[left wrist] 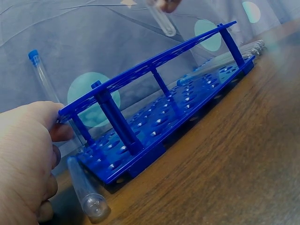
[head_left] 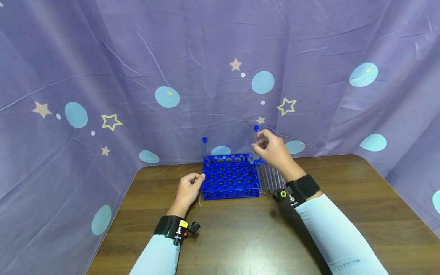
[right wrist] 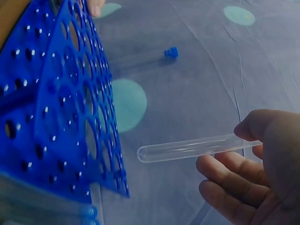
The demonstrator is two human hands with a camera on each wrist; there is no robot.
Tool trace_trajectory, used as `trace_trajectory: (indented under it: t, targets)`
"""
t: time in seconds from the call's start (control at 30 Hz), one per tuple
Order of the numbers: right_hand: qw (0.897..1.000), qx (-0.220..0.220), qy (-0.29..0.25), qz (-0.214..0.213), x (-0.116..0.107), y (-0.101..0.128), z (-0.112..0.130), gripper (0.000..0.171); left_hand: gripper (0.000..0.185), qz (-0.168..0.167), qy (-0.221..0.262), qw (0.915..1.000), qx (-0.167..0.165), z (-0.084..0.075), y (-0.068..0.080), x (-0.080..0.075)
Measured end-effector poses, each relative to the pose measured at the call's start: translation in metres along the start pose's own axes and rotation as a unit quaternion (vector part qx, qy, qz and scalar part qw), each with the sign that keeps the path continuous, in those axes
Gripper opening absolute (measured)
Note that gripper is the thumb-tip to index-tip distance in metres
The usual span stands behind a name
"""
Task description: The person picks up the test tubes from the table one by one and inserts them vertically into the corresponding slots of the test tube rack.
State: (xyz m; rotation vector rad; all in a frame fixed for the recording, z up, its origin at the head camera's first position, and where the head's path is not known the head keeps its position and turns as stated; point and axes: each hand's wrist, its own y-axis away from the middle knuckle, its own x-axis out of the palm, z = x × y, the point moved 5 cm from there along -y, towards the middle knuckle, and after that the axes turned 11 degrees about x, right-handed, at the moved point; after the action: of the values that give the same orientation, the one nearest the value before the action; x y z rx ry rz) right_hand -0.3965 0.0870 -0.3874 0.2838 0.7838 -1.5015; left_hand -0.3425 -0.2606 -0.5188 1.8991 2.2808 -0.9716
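Observation:
A blue test-tube rack (head_left: 229,176) (left wrist: 159,117) (right wrist: 61,103) stands on the wooden table (head_left: 240,236). My left hand (head_left: 196,178) (left wrist: 49,129) grips the rack's left edge, thumb on the top plate. My right hand (head_left: 259,144) (right wrist: 243,147) pinches a clear blue-capped tube (head_left: 256,142) (right wrist: 187,147) upright over the rack's far right corner; its round bottom (left wrist: 164,21) hangs just above the top plate. Another capped tube (head_left: 205,147) (left wrist: 40,70) stands in the far left corner hole.
Several clear tubes (head_left: 271,177) lie side by side on the table right of the rack. One tube (head_left: 199,198) (left wrist: 86,190) lies by my left hand. A purple patterned cloth (head_left: 220,76) walls the back and both sides.

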Motion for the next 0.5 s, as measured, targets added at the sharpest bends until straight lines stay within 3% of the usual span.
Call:
trace_trajectory:
  t: [0.5]
  targets:
    - [0.998,-0.019,-0.022,0.056,0.035,-0.030,0.050,0.036,0.029,0.001,0.004,1.0000,-0.007,-0.001,0.000,0.000]
